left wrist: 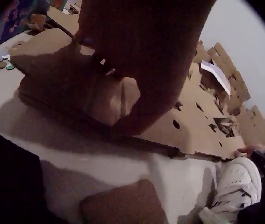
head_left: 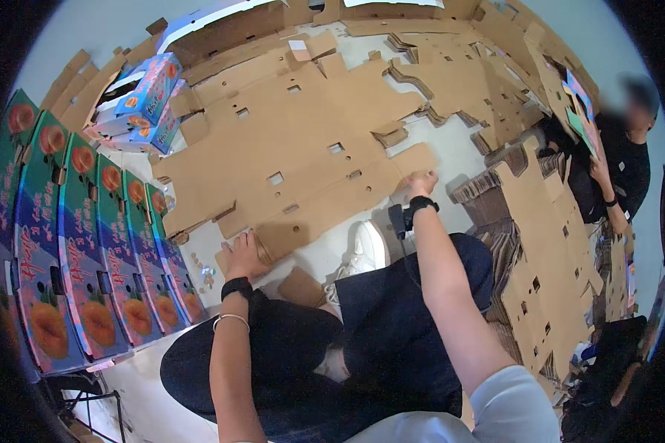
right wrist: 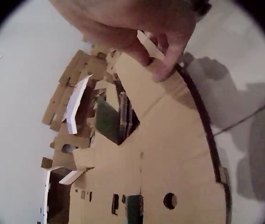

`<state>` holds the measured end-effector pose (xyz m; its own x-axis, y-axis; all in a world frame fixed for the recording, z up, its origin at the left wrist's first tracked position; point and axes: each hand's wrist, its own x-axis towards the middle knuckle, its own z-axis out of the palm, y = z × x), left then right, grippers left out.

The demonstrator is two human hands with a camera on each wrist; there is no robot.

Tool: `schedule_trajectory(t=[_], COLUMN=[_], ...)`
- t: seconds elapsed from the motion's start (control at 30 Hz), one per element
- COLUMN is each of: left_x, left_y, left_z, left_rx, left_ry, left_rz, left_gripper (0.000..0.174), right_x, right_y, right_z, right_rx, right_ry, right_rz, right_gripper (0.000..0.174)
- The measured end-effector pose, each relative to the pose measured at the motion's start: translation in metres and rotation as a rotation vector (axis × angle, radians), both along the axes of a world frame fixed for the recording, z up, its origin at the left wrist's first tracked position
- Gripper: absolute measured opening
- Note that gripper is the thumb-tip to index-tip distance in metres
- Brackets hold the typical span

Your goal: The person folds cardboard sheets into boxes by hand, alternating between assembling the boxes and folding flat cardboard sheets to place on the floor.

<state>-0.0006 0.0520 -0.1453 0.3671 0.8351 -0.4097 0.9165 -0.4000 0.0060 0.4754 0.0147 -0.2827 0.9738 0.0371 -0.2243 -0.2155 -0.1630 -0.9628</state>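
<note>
Several flat cardboard sheets [head_left: 303, 118] lie at twelve o'clock, likely light but bendy, best taken by near corners, left hand [head_left: 245, 256] spreading loose fingers at seven, right hand [head_left: 421, 186] pinching with curled fingers at four.

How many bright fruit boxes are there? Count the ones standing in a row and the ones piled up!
Fruit boxes standing in the row: 6
Fruit boxes piled up: 2
Total that I can make out: 8
</note>
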Motion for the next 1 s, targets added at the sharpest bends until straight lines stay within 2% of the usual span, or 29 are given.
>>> schedule_trajectory(t=[0.03, 0.1, 0.13, 0.2, 0.27, 0.33, 0.4, 0.43, 0.5, 0.53, 0.57, 0.6, 0.63, 0.67, 0.7, 0.73, 0.77, 0.8, 0.83, 0.87, 0.93, 0.97, 1.0], left_x=[-0.001, 0.0, 0.003, -0.002, -0.005, -0.006, -0.001, -0.001, -0.005, -0.006, -0.008, -0.004, -0.004, 0.0, 0.002, 0.005, 0.004, -0.01, -0.029, -0.059, -0.138, -0.181, -0.221], left_y=[-0.001, 0.002, 0.004, 0.01, 0.01, 0.012, 0.01, 0.007, 0.007, 0.007, 0.007, 0.002, 0.004, 0.008, 0.007, -0.01, -0.034, -0.042, -0.045, -0.046, -0.039, -0.029, -0.016], left_z=[-0.004, -0.006, -0.008, -0.02, -0.025, -0.019, -0.006, 0.0, 0.007, 0.015, 0.025, 0.049, 0.082, 0.124, 0.17, 0.227, 0.309, 0.371, 0.43, 0.486, 0.576, 0.604, 0.617], left_rx=[0.032, 0.016, 0.001, 0.017, 0.034, 0.031, 0.101, 0.163, 0.211, 0.219, 0.223, 0.294, 0.307, 0.288, 0.267, 0.705, 0.839, 1.085, 1.294, 1.448, 1.577, 1.548, 1.462], left_ry=[0.039, 0.02, -0.006, -0.047, -0.083, -0.095, -0.066, -0.036, -0.021, -0.021, -0.016, -0.102, -0.09, -0.303, -0.516, -0.738, -0.529, -0.562, -0.595, -0.6, -0.573, -0.563, -0.558], left_rz=[-0.037, -0.018, 0.003, -0.009, -0.015, -0.051, -0.049, -0.025, -0.051, -0.079, -0.101, -0.149, -0.149, -0.159, -0.166, -0.251, -0.146, -0.312, -0.331, -0.306, -0.164, -0.064, 0.033], left_gripper=[0.092, 0.09, 0.089, 0.085, 0.082, 0.085, 0.088, 0.091, 0.096, 0.097, 0.098, 0.086, 0.086, 0.076, 0.066, 0.051, 0.058, 0.054, 0.052, 0.05, 0.046, 0.045, 0.043], right_x=[-0.007, -0.034, -0.039, -0.047, -0.062, -0.079, -0.115, -0.133, -0.196, -0.217, -0.231, -0.251, -0.275, -0.289, -0.299, -0.304, -0.313, -0.324, -0.331, -0.328, -0.338, -0.342, -0.346], right_y=[0.001, 0.0, -0.007, 0.003, 0.002, 0.0, -0.009, -0.008, -0.038, -0.054, -0.072, -0.093, -0.114, -0.136, -0.159, -0.185, -0.218, -0.24, -0.262, -0.281, -0.325, -0.343, -0.354], right_z=[0.005, 0.046, 0.088, 0.132, 0.201, 0.252, 0.295, 0.294, 0.317, 0.321, 0.342, 0.324, 0.279, 0.265, 0.257, 0.253, 0.238, 0.239, 0.233, 0.243, 0.23, 0.235, 0.24], right_rx=[-0.001, -0.346, -0.24, -0.236, -0.056, 0.088, 0.348, 0.355, 0.279, 0.268, -0.058, 0.079, 0.209, 0.102, -0.104, -0.256, -0.279, -0.473, -0.415, -0.257, -0.306, -0.318, -0.312], right_ry=[0.002, -0.372, -0.273, -0.425, -0.74, -0.862, -0.602, -0.666, -0.431, -0.552, -0.877, -0.925, -1.04, -1.042, -1.121, -1.131, -1.376, -1.283, -1.288, -1.359, -1.088, -0.986, -1.002], right_rz=[0.0, 0.152, 0.333, 0.121, 0.084, 0.229, 0.638, 0.782, 1.249, 1.512, 1.826, 1.882, 1.842, 1.914, 2.027, 2.148, 1.997, 2.104, 2.099, 2.145, 2.374, 2.338, 2.334], right_gripper=[0.03, 0.061, 0.075, 0.072, 0.062, 0.048, 0.037, 0.027, 0.026, 0.029, 0.03, 0.029, 0.025, 0.025, 0.025, 0.03, 0.049, 0.055, 0.052, 0.052, 0.055, 0.056, 0.056])
